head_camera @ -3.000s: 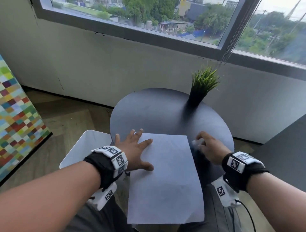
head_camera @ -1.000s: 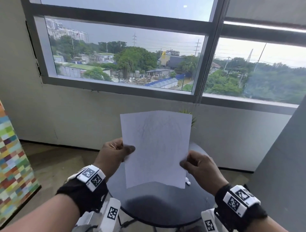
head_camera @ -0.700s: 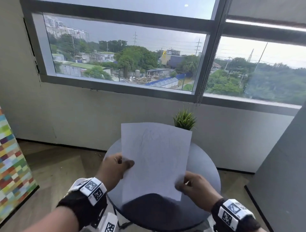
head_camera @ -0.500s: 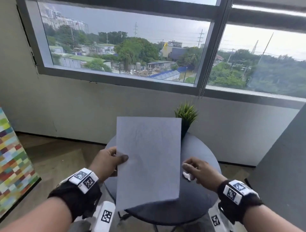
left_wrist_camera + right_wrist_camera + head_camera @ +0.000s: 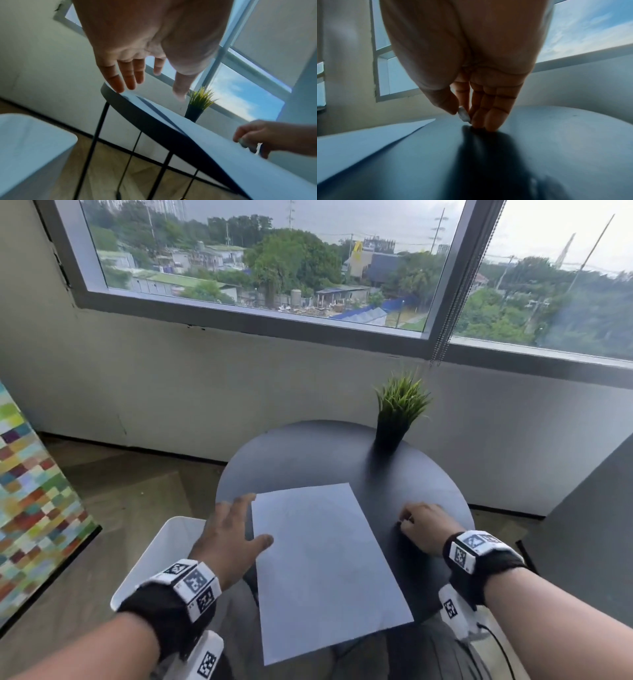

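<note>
Overhanging the surface [image 5: 308, 460], the sheet [image 5: 325, 566], barely pinned by the flat-spread left hand [image 5: 227, 537], could slide once the right hand's [image 5: 423, 527] pinched eraser [image 5: 463, 116] rubs.

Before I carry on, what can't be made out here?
The small white piece: the right hand covers it in the head view; blurred in the right wrist view.
The sheet of paper: any marks too faint, head view.
The table: near rim hidden by the sheet, head view.
</note>
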The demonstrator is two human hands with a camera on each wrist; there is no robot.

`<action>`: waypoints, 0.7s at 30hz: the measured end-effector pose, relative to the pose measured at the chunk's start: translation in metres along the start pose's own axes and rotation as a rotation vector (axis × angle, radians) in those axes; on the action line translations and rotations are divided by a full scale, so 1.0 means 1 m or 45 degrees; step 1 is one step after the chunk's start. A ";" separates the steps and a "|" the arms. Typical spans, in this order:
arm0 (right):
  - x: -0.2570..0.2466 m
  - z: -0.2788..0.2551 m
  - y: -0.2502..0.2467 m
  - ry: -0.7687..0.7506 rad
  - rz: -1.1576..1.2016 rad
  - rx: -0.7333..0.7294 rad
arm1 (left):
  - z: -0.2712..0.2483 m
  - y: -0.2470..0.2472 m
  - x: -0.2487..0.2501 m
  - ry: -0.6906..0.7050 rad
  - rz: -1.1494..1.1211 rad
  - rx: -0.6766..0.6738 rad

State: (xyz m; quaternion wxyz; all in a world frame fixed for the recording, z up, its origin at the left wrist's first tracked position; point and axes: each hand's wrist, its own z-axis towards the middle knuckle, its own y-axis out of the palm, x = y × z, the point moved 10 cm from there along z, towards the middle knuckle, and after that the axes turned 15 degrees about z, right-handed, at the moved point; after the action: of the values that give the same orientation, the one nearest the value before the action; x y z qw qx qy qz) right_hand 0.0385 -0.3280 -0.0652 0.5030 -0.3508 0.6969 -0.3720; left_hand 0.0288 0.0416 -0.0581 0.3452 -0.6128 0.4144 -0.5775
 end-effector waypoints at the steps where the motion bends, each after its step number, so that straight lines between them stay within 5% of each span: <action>1: -0.001 0.000 -0.003 0.026 0.020 0.007 | 0.005 0.001 0.003 0.077 0.121 -0.026; 5: -0.032 -0.008 -0.001 -0.033 0.361 -0.036 | 0.014 0.033 0.006 0.272 0.609 -0.284; 9: -0.085 -0.025 0.019 -0.196 0.672 -0.139 | -0.007 0.056 0.017 0.361 0.653 -0.406; 13: -0.123 -0.038 0.054 -0.290 0.633 -0.286 | -0.028 0.060 0.028 0.475 0.736 -0.372; 21: -0.126 -0.034 0.077 -0.327 0.365 -0.254 | -0.013 0.052 0.043 0.512 0.687 -0.300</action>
State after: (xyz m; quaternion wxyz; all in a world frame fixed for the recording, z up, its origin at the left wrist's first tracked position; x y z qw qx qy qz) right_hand 0.0284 -0.1770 -0.0695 0.5983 -0.3404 0.7032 -0.1781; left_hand 0.0095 -0.0182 -0.0862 0.3237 -0.3911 0.6848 -0.5228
